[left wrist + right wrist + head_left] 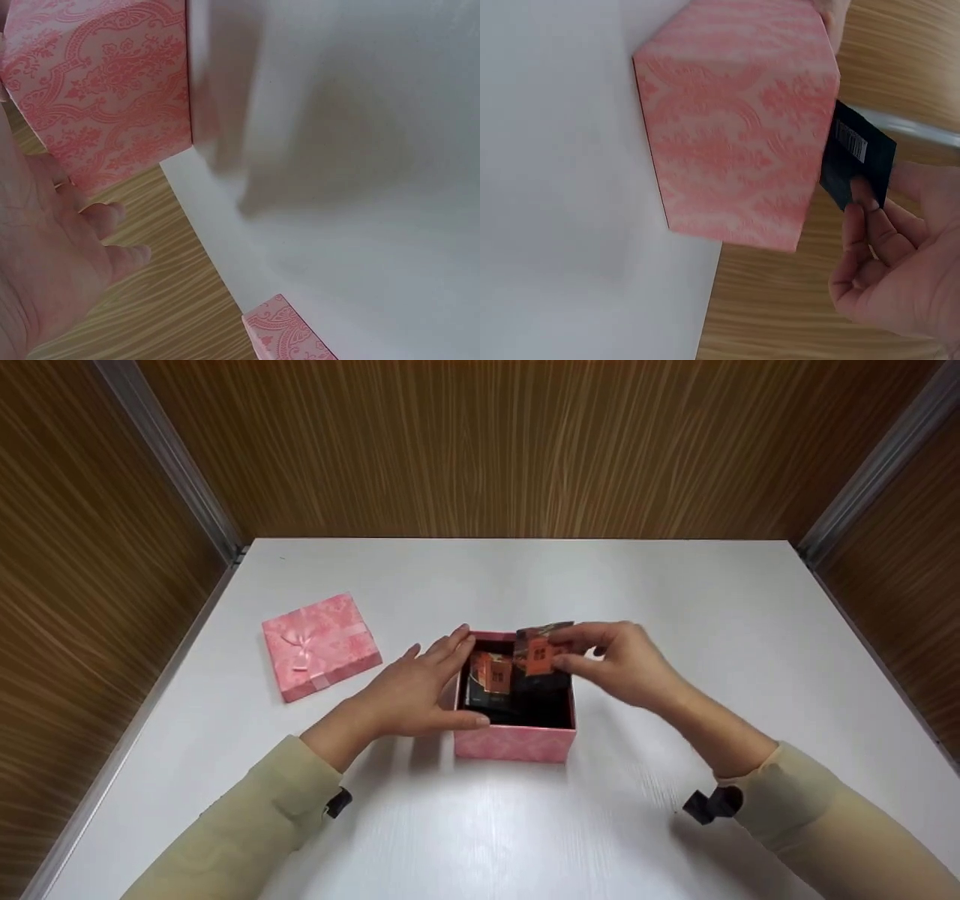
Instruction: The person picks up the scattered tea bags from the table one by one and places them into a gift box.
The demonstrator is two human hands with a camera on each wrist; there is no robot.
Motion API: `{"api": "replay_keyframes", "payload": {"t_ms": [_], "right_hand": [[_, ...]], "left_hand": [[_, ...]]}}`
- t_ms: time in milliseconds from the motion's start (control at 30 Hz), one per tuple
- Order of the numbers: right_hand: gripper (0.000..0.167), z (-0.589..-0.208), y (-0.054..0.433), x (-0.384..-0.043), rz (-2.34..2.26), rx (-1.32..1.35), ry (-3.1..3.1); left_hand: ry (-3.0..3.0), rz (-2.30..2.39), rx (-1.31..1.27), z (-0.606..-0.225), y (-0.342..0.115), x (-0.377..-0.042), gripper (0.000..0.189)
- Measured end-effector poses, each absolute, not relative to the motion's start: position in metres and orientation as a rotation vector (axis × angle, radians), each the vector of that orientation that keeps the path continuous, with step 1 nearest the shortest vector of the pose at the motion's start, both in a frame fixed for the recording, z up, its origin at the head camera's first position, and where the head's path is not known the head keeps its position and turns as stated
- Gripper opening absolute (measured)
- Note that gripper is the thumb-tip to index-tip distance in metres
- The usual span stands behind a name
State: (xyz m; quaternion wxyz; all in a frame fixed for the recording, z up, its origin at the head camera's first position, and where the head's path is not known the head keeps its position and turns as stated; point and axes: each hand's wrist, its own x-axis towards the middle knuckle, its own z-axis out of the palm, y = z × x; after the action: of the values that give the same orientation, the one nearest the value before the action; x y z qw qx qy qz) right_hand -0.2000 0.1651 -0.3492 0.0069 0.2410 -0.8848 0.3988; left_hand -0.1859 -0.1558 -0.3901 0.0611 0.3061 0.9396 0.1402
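Note:
A pink patterned gift box [514, 744] stands uncovered on the table. My left hand [416, 690] rests at its left side, fingers straight along the rim and thumb stretched over the front left corner. My right hand [628, 669] pinches a black sachet [531, 679] with an orange label between thumb and fingers, over the right part of the opening. In the right wrist view this sachet's dark back [866, 161] carries a white barcode and pokes above the box edge. Another black sachet [487, 690] with an orange label sits inside on the left; its lower part is in shadow.
The pink lid [322, 645], with a ribbon bow on top, lies to the left of the box. White table [675, 585] surface surrounds both. Wood-grain panels [487, 450] rise behind and at either side, with metal posts at the back corners.

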Motion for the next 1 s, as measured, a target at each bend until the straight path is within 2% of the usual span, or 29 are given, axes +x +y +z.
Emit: {"api": "replay_keyframes", "payload": {"t_ms": [333, 1000], "right_hand": [[0.027, -0.363, 0.134, -0.197, 1.146, 0.91, -2.765], [0.034, -0.373, 0.104, -0.199, 0.828, 0.98, -2.791]], "left_hand": [[2.824, 0.431, 0.909, -0.389, -0.156, -0.186, 0.122], [2.826, 0.425, 0.933, -0.388, -0.157, -0.186, 0.12]]}}
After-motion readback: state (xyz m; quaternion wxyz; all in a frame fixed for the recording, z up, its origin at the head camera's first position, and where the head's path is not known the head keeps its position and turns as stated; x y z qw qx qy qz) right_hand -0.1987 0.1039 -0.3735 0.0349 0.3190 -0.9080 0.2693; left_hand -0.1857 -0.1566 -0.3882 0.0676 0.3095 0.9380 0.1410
